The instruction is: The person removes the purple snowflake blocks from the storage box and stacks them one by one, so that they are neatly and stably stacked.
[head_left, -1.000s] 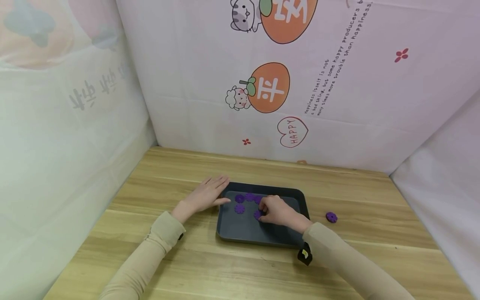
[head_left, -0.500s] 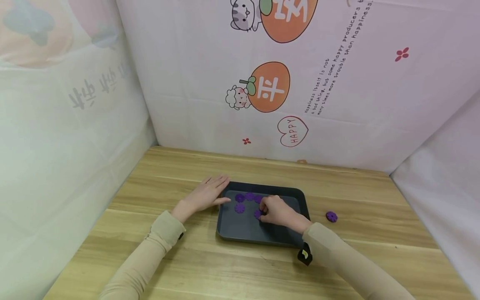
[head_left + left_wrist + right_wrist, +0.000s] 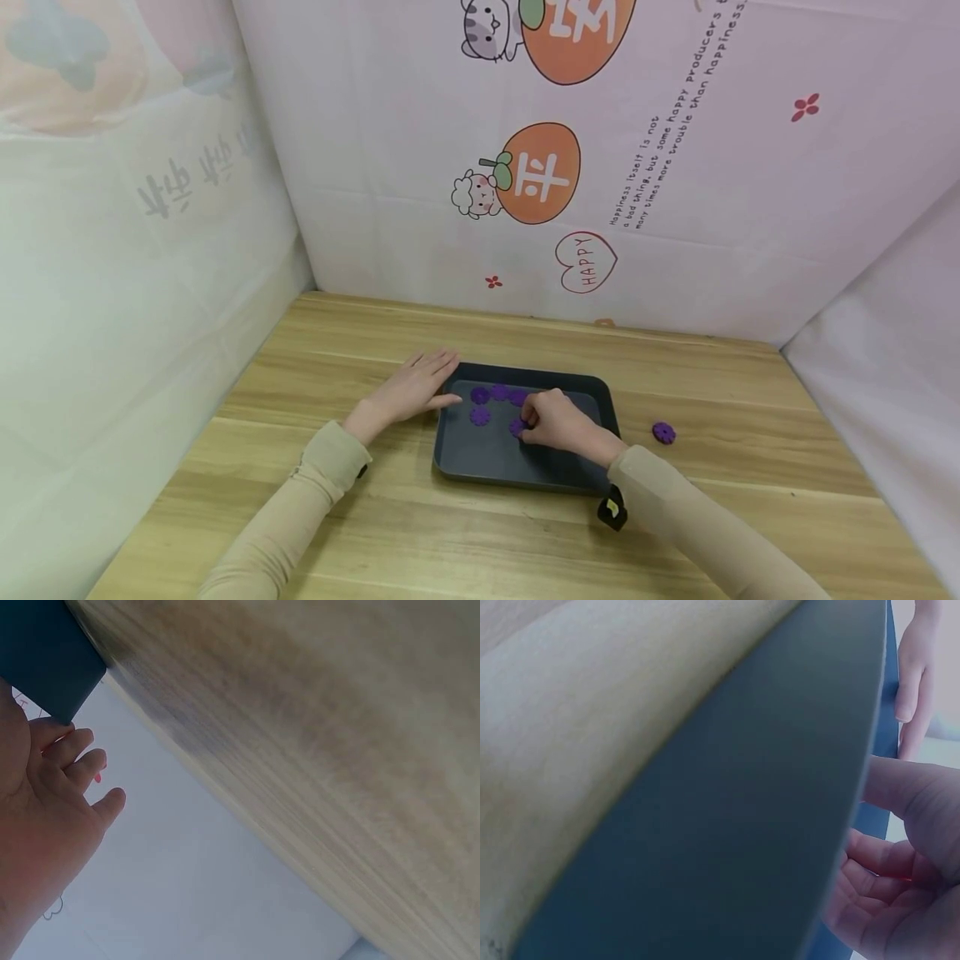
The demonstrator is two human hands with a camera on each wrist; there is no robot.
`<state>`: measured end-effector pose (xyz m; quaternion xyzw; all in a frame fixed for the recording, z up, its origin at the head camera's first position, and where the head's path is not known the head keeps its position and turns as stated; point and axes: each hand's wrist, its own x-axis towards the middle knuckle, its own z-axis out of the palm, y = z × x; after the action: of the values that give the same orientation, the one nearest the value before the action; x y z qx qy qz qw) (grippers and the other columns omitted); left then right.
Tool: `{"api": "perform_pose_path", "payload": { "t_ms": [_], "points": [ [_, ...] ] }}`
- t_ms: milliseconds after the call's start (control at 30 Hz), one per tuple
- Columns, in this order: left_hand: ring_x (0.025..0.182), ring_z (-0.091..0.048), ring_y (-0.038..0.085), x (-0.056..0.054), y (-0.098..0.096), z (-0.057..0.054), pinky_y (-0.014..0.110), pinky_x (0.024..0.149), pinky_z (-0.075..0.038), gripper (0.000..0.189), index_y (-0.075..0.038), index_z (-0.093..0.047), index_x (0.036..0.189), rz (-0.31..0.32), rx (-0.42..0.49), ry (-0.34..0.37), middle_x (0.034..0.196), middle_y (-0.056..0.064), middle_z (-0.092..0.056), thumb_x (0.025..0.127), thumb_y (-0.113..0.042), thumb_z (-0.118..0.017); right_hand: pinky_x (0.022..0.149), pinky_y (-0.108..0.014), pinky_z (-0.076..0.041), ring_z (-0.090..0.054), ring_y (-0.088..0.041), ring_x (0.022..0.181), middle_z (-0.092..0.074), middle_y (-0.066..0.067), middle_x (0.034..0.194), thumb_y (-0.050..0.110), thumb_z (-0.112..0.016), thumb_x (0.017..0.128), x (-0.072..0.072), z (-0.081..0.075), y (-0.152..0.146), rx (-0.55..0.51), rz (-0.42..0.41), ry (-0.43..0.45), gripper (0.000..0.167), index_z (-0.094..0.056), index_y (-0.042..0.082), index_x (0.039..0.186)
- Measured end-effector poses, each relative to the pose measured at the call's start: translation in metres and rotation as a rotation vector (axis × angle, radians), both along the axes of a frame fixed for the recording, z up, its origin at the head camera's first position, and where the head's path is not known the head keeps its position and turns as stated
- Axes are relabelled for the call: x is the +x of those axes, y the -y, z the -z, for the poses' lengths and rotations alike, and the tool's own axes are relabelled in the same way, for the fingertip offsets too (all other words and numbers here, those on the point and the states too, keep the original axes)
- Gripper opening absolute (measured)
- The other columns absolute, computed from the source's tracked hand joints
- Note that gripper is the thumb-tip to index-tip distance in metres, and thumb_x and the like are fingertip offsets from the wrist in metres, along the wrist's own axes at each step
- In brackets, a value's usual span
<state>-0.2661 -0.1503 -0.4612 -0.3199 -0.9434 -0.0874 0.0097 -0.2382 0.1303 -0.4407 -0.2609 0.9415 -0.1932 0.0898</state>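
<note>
A dark grey tray lies on the wooden table, with several purple notched plastic discs grouped toward its back left. My left hand rests on the tray's left rim with fingers stretched out; in the left wrist view the same hand touches a tray corner. Inside the tray, my right hand pinches one purple notched disc between thumb and fingers, partly covering it. The right wrist view shows the right hand with curled fingers, its fingertips hidden behind the tray wall.
Another purple notched disc lies on the wooden table to the right of the tray. A printed white cloth hangs behind the table, and plain-looking white cloth stands at the right side.
My right hand and the disc at its fingertips have shifted very slightly to the right. The left hand stays on the tray rim.
</note>
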Motion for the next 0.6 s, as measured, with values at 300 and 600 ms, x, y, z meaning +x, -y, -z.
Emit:
{"api": "perform_pose_path", "payload": {
  "t_ms": [300, 600],
  "points": [
    [0.151, -0.029, 0.034, 0.001, 0.0, -0.001, 0.055, 0.124, -0.022, 0.076, -0.003, -0.03, 0.155, 0.002, -0.004, 0.003, 0.161, 0.016, -0.031, 0.101, -0.052, -0.048, 0.067, -0.028, -0.06, -0.067, -0.012, 0.075, -0.073, -0.01, 0.087, 0.009, -0.08, 0.08, 0.001, -0.001, -0.006, -0.019, -0.002, 0.005, 0.019, -0.071, -0.001, 0.092],
    [0.15, -0.032, 0.036, 0.002, 0.0, -0.003, 0.056, 0.123, -0.025, 0.074, -0.001, -0.034, 0.153, 0.005, -0.001, -0.011, 0.16, 0.018, -0.034, 0.101, -0.049, -0.05, 0.063, -0.024, -0.058, -0.067, -0.01, 0.073, -0.074, -0.011, 0.084, 0.008, -0.08, 0.079, 0.0, -0.007, -0.014, -0.049, -0.031, -0.04, 0.017, -0.071, -0.001, 0.089]
  ]
}}
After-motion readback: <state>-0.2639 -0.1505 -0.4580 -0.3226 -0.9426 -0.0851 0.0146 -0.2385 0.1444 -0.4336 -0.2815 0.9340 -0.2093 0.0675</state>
